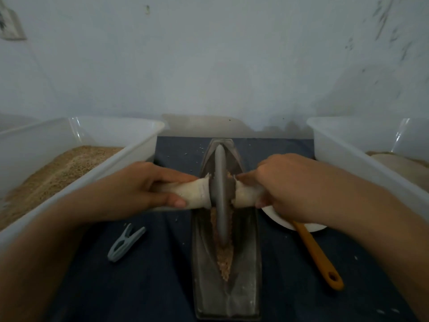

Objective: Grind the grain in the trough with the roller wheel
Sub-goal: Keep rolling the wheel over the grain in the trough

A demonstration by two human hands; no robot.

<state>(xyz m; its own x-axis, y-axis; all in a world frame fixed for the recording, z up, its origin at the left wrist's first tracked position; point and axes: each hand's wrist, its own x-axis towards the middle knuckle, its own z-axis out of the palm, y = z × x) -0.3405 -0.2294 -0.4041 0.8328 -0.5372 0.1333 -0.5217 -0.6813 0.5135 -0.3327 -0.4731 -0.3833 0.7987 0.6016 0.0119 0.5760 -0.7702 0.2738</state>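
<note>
A dark blue cloth (148, 280) covers the tabletop in front of a scuffed pale wall (209, 54). Nearest the front edge, the long metal trough (246, 263) runs lengthwise from the person toward the wall, down the middle of the tabletop, a line of brownish grain (224, 259) lying along its groove. Left of the trough a grey clothes peg (125, 242) lies on the cloth; right of it an orange-handled utensil (318, 254) points toward the front right, its far end on a white plate (278, 220) partly hidden under the right wrist. Farther back, the grey roller wheel (220, 194) stands upright on edge in the groove, its axle wrapped in whitish cloth on both sides. The left hand (141, 184) grips the left handle (188, 194), fingers over the top and thumb beneath; the right hand (285, 182) is curled around the right handle (246, 196). At the left edge a translucent plastic bin (130, 149) holds unground grain; a matching right bin (336, 145) at the right edge holds a pale heap, too dim to identify.
</note>
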